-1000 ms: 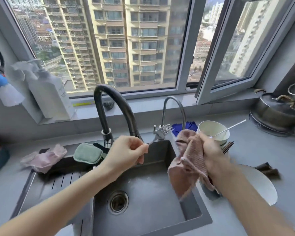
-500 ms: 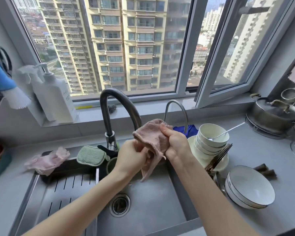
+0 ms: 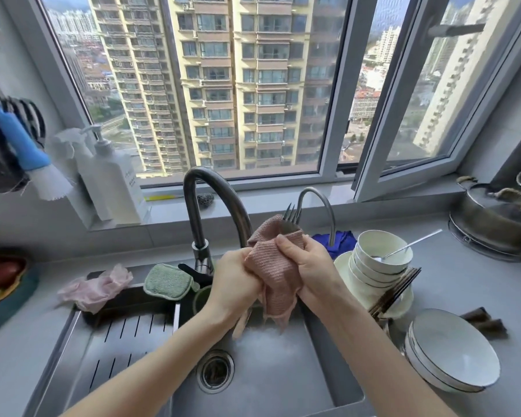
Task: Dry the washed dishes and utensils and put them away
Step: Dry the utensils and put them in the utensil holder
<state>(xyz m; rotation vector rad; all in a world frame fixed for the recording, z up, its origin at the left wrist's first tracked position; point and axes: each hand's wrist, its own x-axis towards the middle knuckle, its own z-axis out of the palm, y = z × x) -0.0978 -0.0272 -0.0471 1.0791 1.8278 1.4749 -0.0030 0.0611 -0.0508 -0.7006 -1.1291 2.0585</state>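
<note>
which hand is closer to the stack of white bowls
Right. The right hand is just left of the bowl stack; the left hand is farther off, past the pink cloth.

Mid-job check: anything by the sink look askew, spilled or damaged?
Nothing spilled or broken shows. A few things sit askew: the chopsticks lean slanted against the stack of bowls, and a spoon juts out of the top bowl. The two larger bowls right of them rest tilted.

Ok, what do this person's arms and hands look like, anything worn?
The left forearm and right forearm are bare, no sleeve in view. The left grip and right grip are ungloved hands; no ring, watch, bracelet or marking shows on the visible parts.
</note>
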